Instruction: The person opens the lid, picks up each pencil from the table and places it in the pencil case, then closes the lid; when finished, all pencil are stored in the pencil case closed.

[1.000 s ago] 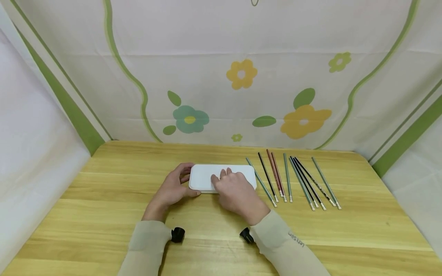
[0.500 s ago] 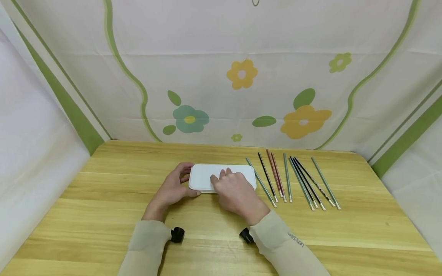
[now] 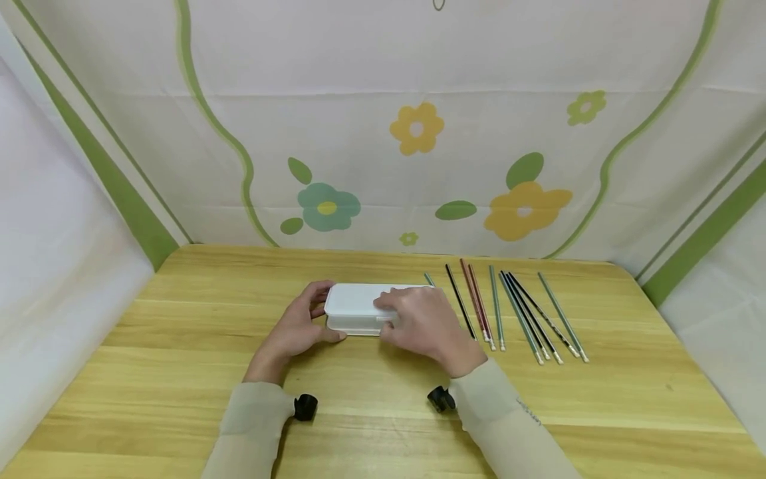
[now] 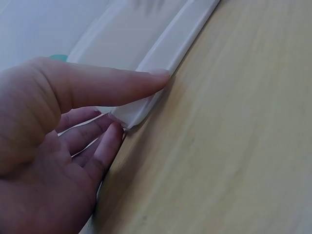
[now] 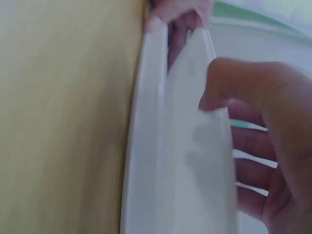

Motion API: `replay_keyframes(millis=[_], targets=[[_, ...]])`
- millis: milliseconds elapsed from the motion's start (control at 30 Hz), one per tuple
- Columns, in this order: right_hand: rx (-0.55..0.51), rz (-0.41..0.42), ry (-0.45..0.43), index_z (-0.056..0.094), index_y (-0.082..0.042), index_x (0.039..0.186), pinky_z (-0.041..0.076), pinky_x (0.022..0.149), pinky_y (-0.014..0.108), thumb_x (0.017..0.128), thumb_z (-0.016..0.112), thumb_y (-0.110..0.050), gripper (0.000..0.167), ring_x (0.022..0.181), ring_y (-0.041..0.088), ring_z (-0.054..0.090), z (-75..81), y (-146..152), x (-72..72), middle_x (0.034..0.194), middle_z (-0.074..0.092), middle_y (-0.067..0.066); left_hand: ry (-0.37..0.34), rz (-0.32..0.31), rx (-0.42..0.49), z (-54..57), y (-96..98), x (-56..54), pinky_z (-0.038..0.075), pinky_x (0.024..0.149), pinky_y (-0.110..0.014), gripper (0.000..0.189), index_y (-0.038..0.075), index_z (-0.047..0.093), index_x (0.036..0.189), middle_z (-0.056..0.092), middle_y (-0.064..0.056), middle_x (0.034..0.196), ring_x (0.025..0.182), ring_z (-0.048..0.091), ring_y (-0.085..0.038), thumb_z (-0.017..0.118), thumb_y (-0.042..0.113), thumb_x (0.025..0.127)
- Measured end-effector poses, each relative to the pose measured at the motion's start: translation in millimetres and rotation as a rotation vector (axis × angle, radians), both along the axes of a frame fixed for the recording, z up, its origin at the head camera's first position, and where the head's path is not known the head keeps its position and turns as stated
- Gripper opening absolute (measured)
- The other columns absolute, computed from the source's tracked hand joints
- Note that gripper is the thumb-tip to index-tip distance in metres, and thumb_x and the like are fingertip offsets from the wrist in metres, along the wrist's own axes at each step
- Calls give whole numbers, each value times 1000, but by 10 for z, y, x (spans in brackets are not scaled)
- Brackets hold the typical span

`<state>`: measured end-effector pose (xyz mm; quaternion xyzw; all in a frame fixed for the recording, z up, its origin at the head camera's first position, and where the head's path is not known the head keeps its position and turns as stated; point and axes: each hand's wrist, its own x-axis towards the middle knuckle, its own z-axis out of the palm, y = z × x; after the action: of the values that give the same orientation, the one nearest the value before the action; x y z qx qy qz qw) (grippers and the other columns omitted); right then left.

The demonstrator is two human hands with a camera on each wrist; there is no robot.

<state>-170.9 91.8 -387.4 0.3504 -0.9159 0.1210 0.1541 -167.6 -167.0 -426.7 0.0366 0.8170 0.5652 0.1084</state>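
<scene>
A long white pencil case (image 3: pixel 347 322) lies on the table with its lid (image 3: pixel 353 299) tilted up along the near side. My left hand (image 3: pixel 299 327) grips the case's left end, the thumb (image 4: pixel 117 87) along the near edge of the base and the other fingers round the end. At the right half, my right hand (image 3: pixel 426 326) pinches the raised lid: its thumb (image 5: pixel 214 92) is on the inner face and the fingers (image 5: pixel 253 146) are behind the outer face. In the right wrist view, a gap shows between base and lid. The case's right end is hidden behind my right hand.
Several pencils with white erasers lie to the right: two reddish pencils (image 3: pixel 473 299), a teal pencil (image 3: pixel 562 316) at the far right, and dark ones between. The leftmost teal pencil (image 3: pixel 429 279) is mostly covered by my right hand. A floral cloth (image 3: pixel 383 146) hangs behind the wooden table (image 3: pixel 149 372).
The lid, flat on the case before, has tilted up at its near edge. My right hand has shifted right and turned from lying over the lid to pinching it. My left hand stays put.
</scene>
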Motion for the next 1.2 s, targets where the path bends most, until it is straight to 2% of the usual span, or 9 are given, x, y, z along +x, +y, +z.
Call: replay_keyframes(millis=[133, 233, 400, 567, 700, 833, 1000, 1100, 1200], targets=[[-152, -25, -160, 84, -21, 119, 61, 72, 31, 81, 80, -22, 39, 94, 16, 79, 19, 95, -56, 115, 84, -2, -4, -8, -4, -7, -6, -2, 38, 126, -58, 101, 11, 37, 164, 45, -20, 165, 150, 48, -45, 92, 1, 79], [-246, -40, -244, 83, -21, 124, 56, 68, 28, 83, 78, -20, 41, 82, 13, 74, 44, 165, -88, 117, 83, 1, -4, -14, -1, -6, 2, -8, 38, 127, -57, 104, 10, 34, 166, 44, -20, 166, 150, 47, -45, 91, 0, 79], [-420, -65, -345, 84, -15, 120, 55, 69, 27, 89, 78, -17, 32, 79, 14, 72, 90, 301, -135, 116, 83, 3, -9, -25, 14, -3, 19, -12, 39, 126, -58, 109, 10, 29, 168, 42, -22, 165, 150, 47, -45, 91, -1, 79], [-632, -116, -459, 86, -13, 109, 63, 84, 34, 91, 84, -13, 18, 103, 22, 79, 69, 437, -220, 111, 84, 4, 3, -17, 32, 0, 1, -5, 38, 127, -57, 106, 5, 29, 163, 44, -22, 163, 151, 46, -44, 91, -4, 77], [-754, -221, -510, 86, -18, 104, 60, 90, 34, 90, 89, -23, 15, 106, 20, 75, 52, 516, -284, 111, 83, 2, 18, -17, 63, 10, -3, 3, 36, 128, -55, 99, 3, 34, 156, 45, -21, 163, 152, 43, -41, 90, -8, 76], [-848, -312, -513, 86, -19, 107, 57, 93, 32, 89, 90, -35, 24, 107, 19, 71, -5, 597, -366, 115, 81, 1, 19, -17, 65, 17, -1, 6, 38, 128, -54, 93, 4, 39, 154, 46, -21, 162, 152, 45, -42, 90, -9, 76], [-965, -382, -573, 83, -17, 116, 59, 84, 24, 89, 89, -43, 37, 109, 20, 70, -95, 705, -457, 121, 75, 0, -8, -26, 52, 18, -8, 12, 41, 125, -56, 91, 7, 42, 157, 44, -20, 163, 151, 46, -46, 89, -5, 80], [-1012, -423, -597, 82, -16, 119, 57, 81, 23, 91, 86, -45, 41, 109, 16, 67, -124, 748, -485, 118, 75, -4, -10, -37, 48, 11, -16, 12, 42, 124, -57, 92, 7, 42, 159, 44, -21, 164, 152, 45, -47, 89, -4, 81], [-1064, -450, -627, 81, -13, 120, 59, 86, 27, 93, 85, -44, 42, 102, 16, 69, -150, 765, -514, 109, 75, -5, -7, -41, 41, 2, -21, 10, 42, 124, -57, 92, 8, 42, 160, 45, -20, 164, 152, 45, -47, 89, -4, 81]])
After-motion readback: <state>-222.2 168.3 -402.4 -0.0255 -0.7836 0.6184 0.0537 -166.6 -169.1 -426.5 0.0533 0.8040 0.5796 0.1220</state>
